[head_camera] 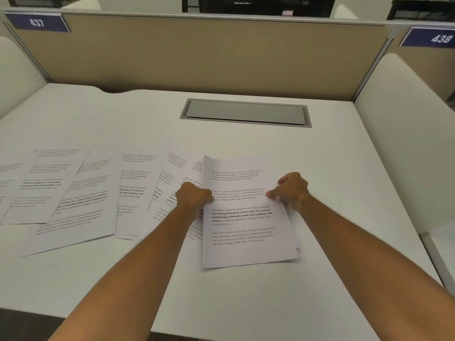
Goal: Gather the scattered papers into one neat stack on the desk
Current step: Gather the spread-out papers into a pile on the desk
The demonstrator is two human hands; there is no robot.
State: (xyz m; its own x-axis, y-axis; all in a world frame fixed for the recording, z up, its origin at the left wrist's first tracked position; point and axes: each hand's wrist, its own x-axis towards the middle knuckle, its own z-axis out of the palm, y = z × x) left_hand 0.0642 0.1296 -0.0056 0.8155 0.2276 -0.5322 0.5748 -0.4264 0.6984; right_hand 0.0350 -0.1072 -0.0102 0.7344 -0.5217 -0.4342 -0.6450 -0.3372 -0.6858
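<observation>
Left hand (194,196) and right hand (291,190) pinch the thin, floppy, slippery white printed paper stack (246,217) by opposite long edges, where it likely handles best.

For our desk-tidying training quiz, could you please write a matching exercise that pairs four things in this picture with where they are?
Things:
1. stack of papers
2. scattered papers
3. grey cable hatch
4. sign 438

Places:
A. spread flat over the desk's left side
B. upper right, on the partition
C. held at its side edges by the left hand and the right hand
D. set into the desk top near the partition

Pairs: 1-C, 2-A, 3-D, 4-B
</observation>
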